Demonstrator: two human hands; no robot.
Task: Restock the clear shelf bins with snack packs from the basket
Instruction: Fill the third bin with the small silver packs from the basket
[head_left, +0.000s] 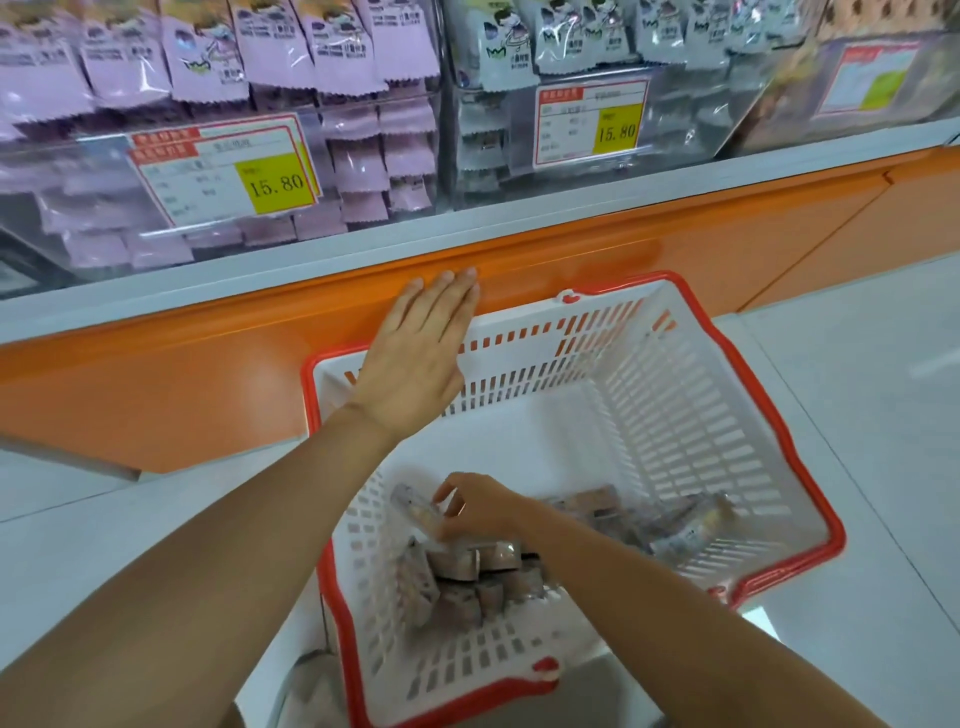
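Observation:
A white slotted basket (691, 436) with a red rim stands on the floor against the orange shelf base. Several small grey-brown snack packs (467, 571) lie at its near end, with more at the right side (685, 530). My right hand (478, 506) is down inside the basket, its fingers closed on one snack pack (415, 506). My left hand (415, 358) hovers flat, palm down, fingers apart, above the basket's far left corner and holds nothing. A clear bin of purple packs (218, 156) and a clear bin of grey packs (561, 104) sit on the shelf above.
The orange shelf base (182, 384) with a grey ledge (363, 244) runs across the view just behind the basket. Price tags reading 15.80 (275, 179) hang on the bin fronts. Pale floor tiles (857, 395) lie to the right and left.

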